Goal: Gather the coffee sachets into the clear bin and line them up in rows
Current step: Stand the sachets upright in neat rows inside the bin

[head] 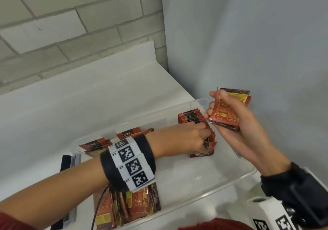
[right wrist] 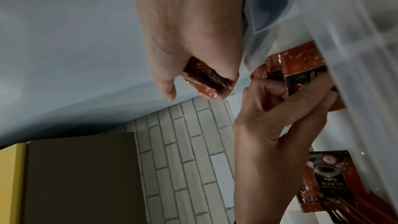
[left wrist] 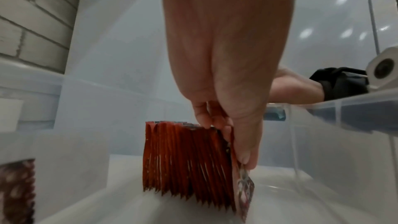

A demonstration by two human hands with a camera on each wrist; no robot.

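**Keep the row standing while more packets go in**

The row of sachets (head: pixel 197 125) stands on edge at the far right end of the clear bin (head: pixel 230 181), on its floor. The left hand (head: pixel 186 137) reaches across the bin, and its grip is closed on the nearest packet of the row, thumb on the front face and fingers (left wrist: pixel 204 118) on the top edges. The right hand (head: pixel 230 121) is up above the bin's right edge. Its grip is curled round a small stack of sachets (head: pixel 229 109).

To do this well, I think the left hand should press the row gently toward the far wall so nothing tips over. The right hand can then slide one packet at a time down behind the thumb, standing straight and facing the same way.

More loose sachets (head: pixel 131 205) lie in a messy heap at the near end of the bin, and a few more (head: pixel 99 144) lie flat at its far left. The bin sits on a white worktop (head: pixel 71 105).
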